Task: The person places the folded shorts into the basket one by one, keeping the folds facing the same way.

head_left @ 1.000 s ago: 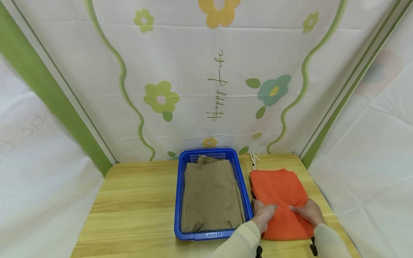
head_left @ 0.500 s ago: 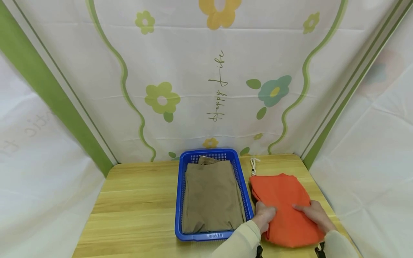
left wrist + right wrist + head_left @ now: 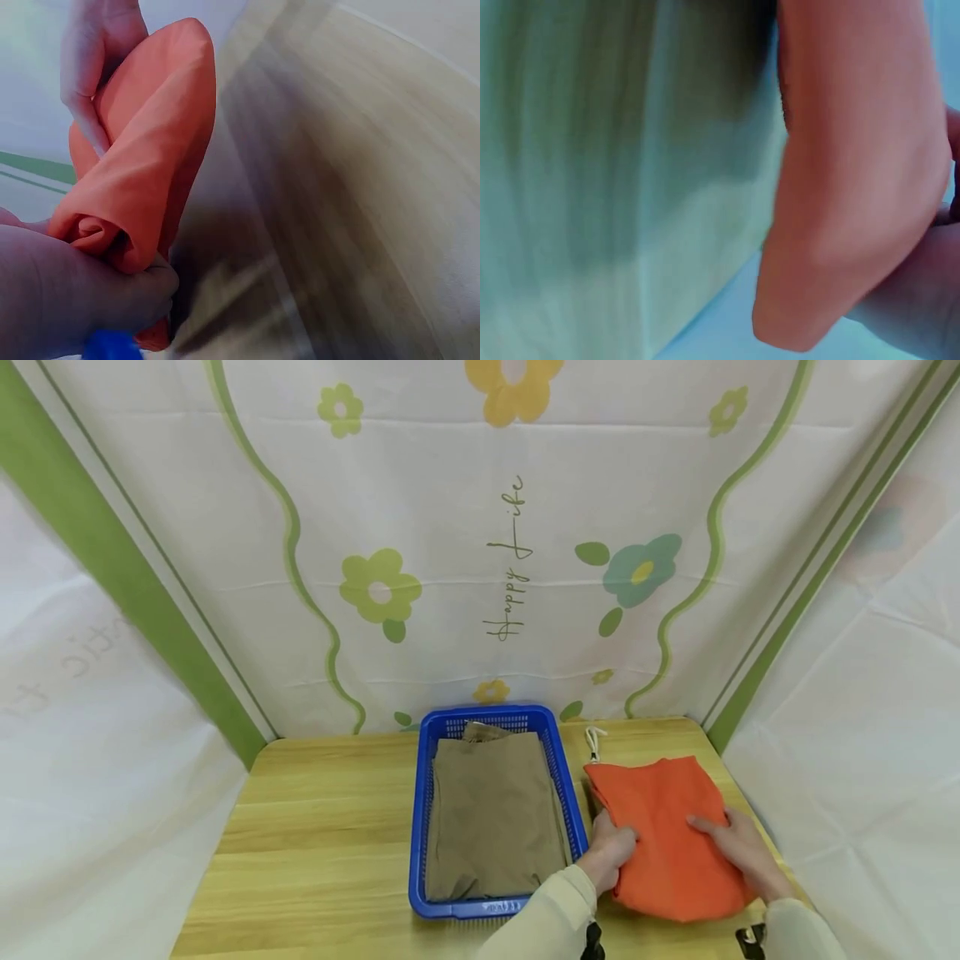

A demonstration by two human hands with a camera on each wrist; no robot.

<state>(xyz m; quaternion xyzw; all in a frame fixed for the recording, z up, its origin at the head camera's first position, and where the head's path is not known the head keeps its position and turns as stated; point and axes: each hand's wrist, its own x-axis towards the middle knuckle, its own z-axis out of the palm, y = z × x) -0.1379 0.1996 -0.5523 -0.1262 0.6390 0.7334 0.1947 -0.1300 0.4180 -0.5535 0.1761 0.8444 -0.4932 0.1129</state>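
Observation:
Both hands hold a folded orange cloth (image 3: pixel 663 835) by its two sides, over the right part of the table. My left hand (image 3: pixel 609 850) grips its left edge with the thumb on top. On the opposite edge my right hand (image 3: pixel 738 847) holds it, thumb lying on the upper face. In the left wrist view the layers of the orange cloth (image 3: pixel 150 142) curl inward at the near end. The orange cloth (image 3: pixel 855 172) hangs down in the right wrist view. The fingers beneath the cloth are mostly hidden.
Left of the hands stands a blue plastic basket (image 3: pixel 417 827) with a folded brown cloth (image 3: pixel 491 818) in it. White cord (image 3: pixel 594 742) sticks out behind the orange cloth. The wooden table (image 3: pixel 322 843) has white printed fabric walls (image 3: pixel 450 510) around its back and sides.
The orange cloth has come up off the table in both hands, and its near end now sags in a curve. The right hand has shifted slightly right. The basket stays put.

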